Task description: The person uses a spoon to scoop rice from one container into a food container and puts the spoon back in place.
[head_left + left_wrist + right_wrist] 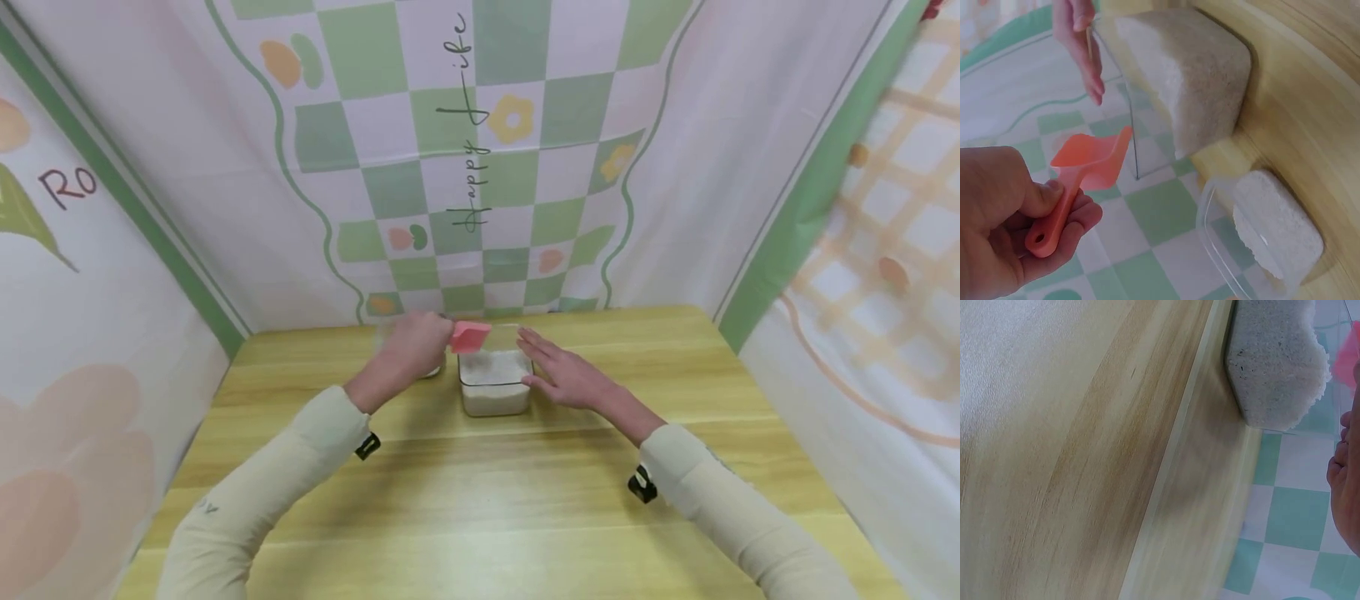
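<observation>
Over the tub point(494, 392), scoop point(470, 336) held.

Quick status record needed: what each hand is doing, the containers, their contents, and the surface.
left hand: grips the handle of a pink scoop, held in the air above the containers
right hand: fingers straight, resting against the right side of the square clear container
square clear container: partly filled with white grains
small clear container: beside the square one, some white grains inside
scoop contents: cannot tell
surface: wooden table
</observation>
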`<state>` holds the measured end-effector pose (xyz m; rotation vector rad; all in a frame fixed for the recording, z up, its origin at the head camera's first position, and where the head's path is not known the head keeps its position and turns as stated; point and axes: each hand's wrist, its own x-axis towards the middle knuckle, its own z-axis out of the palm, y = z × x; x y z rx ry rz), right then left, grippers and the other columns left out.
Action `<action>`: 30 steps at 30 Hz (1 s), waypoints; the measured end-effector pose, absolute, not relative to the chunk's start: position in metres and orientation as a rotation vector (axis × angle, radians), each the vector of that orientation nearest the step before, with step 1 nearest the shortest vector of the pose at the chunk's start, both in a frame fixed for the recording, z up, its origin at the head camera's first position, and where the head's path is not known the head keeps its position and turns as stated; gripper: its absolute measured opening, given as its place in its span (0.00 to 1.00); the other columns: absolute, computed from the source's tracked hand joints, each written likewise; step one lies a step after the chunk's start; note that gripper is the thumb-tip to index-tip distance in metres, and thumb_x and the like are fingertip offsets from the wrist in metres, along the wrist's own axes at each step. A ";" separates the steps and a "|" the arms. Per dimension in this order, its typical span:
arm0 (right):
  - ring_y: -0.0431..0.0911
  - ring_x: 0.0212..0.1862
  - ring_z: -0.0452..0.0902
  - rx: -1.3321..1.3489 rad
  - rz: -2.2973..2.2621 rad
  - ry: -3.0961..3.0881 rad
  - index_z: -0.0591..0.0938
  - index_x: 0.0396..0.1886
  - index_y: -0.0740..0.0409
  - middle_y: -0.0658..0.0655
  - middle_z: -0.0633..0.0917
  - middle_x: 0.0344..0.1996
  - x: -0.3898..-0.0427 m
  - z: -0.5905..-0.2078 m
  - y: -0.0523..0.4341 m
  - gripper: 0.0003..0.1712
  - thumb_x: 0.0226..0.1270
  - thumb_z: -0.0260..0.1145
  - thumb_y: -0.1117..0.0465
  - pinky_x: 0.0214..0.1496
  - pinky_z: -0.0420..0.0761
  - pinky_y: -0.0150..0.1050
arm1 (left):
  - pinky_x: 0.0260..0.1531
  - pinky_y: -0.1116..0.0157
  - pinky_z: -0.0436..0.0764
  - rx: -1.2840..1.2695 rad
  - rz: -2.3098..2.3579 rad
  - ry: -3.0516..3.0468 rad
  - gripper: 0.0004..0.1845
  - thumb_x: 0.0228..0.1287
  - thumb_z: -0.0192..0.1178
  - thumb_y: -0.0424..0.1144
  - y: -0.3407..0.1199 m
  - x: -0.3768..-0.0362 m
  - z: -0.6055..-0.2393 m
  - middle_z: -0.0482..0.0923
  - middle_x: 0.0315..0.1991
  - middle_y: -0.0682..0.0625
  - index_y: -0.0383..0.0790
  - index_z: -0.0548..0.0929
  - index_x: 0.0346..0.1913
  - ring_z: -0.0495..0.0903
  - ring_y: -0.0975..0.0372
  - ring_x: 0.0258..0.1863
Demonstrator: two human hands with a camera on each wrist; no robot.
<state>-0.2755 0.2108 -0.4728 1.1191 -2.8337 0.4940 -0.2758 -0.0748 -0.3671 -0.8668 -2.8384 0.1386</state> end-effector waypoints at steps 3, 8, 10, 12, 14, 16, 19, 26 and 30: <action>0.58 0.78 0.54 1.123 0.501 -2.830 0.56 0.77 0.66 0.64 0.52 0.79 -0.275 -0.473 0.210 0.39 0.78 0.53 0.48 0.75 0.65 0.55 | 0.21 0.60 0.82 -0.911 0.262 -2.805 0.07 0.55 0.62 0.26 -0.066 -0.275 -0.369 0.86 0.29 0.49 0.42 0.85 0.31 0.82 0.57 0.26; 0.59 0.77 0.55 1.129 0.517 -2.827 0.56 0.77 0.66 0.65 0.53 0.79 -0.274 -0.471 0.209 0.39 0.77 0.54 0.48 0.73 0.66 0.55 | 0.21 0.61 0.84 -0.937 0.331 -2.740 0.08 0.60 0.64 0.29 -0.054 -0.277 -0.377 0.87 0.28 0.49 0.45 0.88 0.37 0.84 0.57 0.24; 0.59 0.77 0.55 1.129 0.515 -2.827 0.56 0.77 0.66 0.65 0.53 0.79 -0.274 -0.471 0.209 0.39 0.77 0.55 0.49 0.73 0.67 0.55 | 0.18 0.64 0.81 -0.952 0.309 -2.704 0.11 0.63 0.63 0.31 -0.050 -0.279 -0.383 0.86 0.24 0.52 0.49 0.90 0.43 0.80 0.61 0.20; 0.58 0.78 0.54 1.128 0.507 -2.830 0.56 0.77 0.66 0.65 0.53 0.79 -0.274 -0.471 0.209 0.40 0.77 0.55 0.49 0.73 0.67 0.55 | 0.16 0.66 0.79 -0.971 0.282 -2.666 0.11 0.66 0.63 0.34 -0.045 -0.282 -0.387 0.84 0.21 0.54 0.52 0.89 0.45 0.73 0.64 0.16; 0.58 0.78 0.53 1.129 0.505 -2.833 0.56 0.77 0.66 0.65 0.53 0.79 -0.274 -0.472 0.209 0.40 0.77 0.55 0.49 0.74 0.66 0.55 | 0.14 0.65 0.77 -0.985 0.263 -2.646 0.09 0.69 0.62 0.38 -0.041 -0.284 -0.392 0.81 0.18 0.55 0.55 0.89 0.44 0.68 0.65 0.15; 0.58 0.78 0.52 1.130 0.510 -2.833 0.55 0.77 0.66 0.65 0.53 0.79 -0.274 -0.472 0.209 0.40 0.77 0.55 0.49 0.74 0.65 0.55 | 0.16 0.64 0.79 -1.005 0.272 -2.647 0.06 0.69 0.62 0.42 -0.036 -0.286 -0.394 0.81 0.18 0.55 0.53 0.89 0.38 0.70 0.65 0.15; 0.58 0.79 0.51 1.135 0.516 -2.832 0.56 0.77 0.66 0.65 0.53 0.79 -0.274 -0.472 0.209 0.40 0.77 0.55 0.49 0.75 0.64 0.54 | 0.21 0.61 0.83 -1.028 0.334 -2.689 0.10 0.66 0.64 0.45 -0.029 -0.288 -0.395 0.83 0.22 0.55 0.49 0.84 0.26 0.80 0.63 0.20; 0.58 0.78 0.54 1.141 0.504 -2.824 0.57 0.77 0.67 0.64 0.53 0.79 -0.275 -0.471 0.209 0.40 0.77 0.56 0.49 0.74 0.65 0.54 | 0.28 0.60 0.86 -1.124 0.496 -2.780 0.13 0.66 0.64 0.48 -0.014 -0.293 -0.391 0.86 0.29 0.54 0.46 0.86 0.26 0.84 0.60 0.27; 0.59 0.77 0.56 1.138 0.504 -2.822 0.57 0.77 0.66 0.65 0.54 0.79 -0.276 -0.471 0.210 0.40 0.76 0.57 0.49 0.73 0.67 0.55 | 0.32 0.60 0.86 -1.203 0.555 -2.782 0.13 0.65 0.65 0.50 -0.008 -0.298 -0.391 0.87 0.34 0.52 0.44 0.87 0.31 0.85 0.58 0.31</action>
